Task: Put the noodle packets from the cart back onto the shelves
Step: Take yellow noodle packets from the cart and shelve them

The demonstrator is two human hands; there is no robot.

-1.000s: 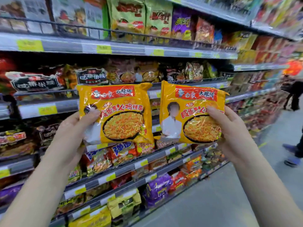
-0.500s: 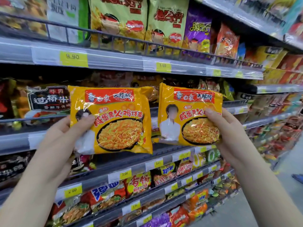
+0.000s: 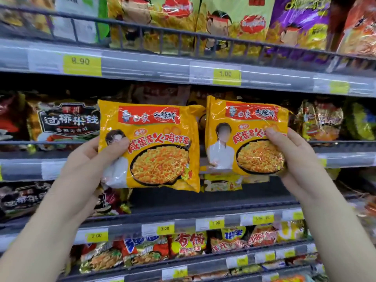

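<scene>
Yellow left packet [image 3: 150,147] gripped by left hand [image 3: 89,161], right packet [image 3: 246,137] by right hand [image 3: 293,155], both near the half-bare shelf [image 3: 203,202]; neither yet shelved; cart unseen

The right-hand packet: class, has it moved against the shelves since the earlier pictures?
Yes. The right packet has risen from the lower shelves to the shelf under the 1.00 tag.

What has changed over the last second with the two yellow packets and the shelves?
The view has closed in on the shelves: the aisle floor at right is gone and the half-empty shelf now sits right behind the packets. The left hand still grips the left yellow packet and the right hand the right yellow packet; nothing released.
</scene>
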